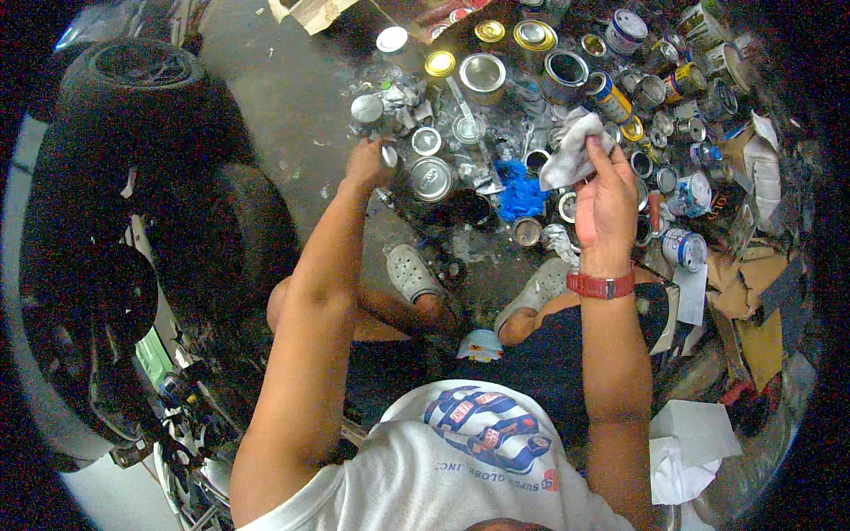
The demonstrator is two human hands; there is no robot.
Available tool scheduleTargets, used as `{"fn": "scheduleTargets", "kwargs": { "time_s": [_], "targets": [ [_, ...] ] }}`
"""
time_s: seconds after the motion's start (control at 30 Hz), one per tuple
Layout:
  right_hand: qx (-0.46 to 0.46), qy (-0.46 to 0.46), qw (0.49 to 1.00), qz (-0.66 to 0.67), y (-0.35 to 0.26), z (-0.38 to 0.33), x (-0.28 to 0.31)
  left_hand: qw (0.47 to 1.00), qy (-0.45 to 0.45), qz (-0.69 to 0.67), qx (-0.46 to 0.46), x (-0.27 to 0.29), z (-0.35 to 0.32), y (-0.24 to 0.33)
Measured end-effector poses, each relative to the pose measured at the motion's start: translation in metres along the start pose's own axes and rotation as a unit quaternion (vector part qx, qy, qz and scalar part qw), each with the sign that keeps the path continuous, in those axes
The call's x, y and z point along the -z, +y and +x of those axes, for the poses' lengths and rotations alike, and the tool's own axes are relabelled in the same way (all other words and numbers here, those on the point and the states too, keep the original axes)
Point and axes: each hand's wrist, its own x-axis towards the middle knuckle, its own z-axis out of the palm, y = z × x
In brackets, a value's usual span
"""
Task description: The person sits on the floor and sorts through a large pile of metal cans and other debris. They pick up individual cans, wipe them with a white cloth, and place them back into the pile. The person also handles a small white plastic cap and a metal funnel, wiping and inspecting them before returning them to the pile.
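Reaching out over the floor, my left hand (365, 166) is closed in a fist. A small pale, rounded end (389, 157) shows at its inner side; the rest is hidden in the fingers, so I cannot tell its kind. My right hand (611, 199), palm toward me, pinches a crumpled white rag (571, 149) smudged with grey between thumb and fingers. Between the hands lie a lidded metal can (431, 179), a smaller round tin (426, 141) and a crumpled bright-blue cloth or plastic (519, 190). A white-topped container (367, 109) stands just beyond my left hand.
Several paint cans (627, 31) and open tins crowd the floor ahead and to the right. Large black tyres (133, 80) stand at the left. Torn cardboard (748, 283) and a white box (695, 429) lie at the right. My clogs (413, 273) are near the cans.
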Motion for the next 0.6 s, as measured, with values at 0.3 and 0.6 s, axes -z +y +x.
{"fn": "scheduleTargets", "kwargs": {
  "time_s": [0.3,0.6],
  "targets": [
    [-0.005,0.006,1.000,0.015,-0.008,-0.004,-0.003,0.996,-0.038,0.012,-0.083,-0.027,0.021,-0.006],
    [-0.007,-0.005,0.999,0.031,-0.007,-0.012,-0.019,0.994,-0.080,-0.041,-0.058,-0.032,0.026,-0.016]
  ]
}}
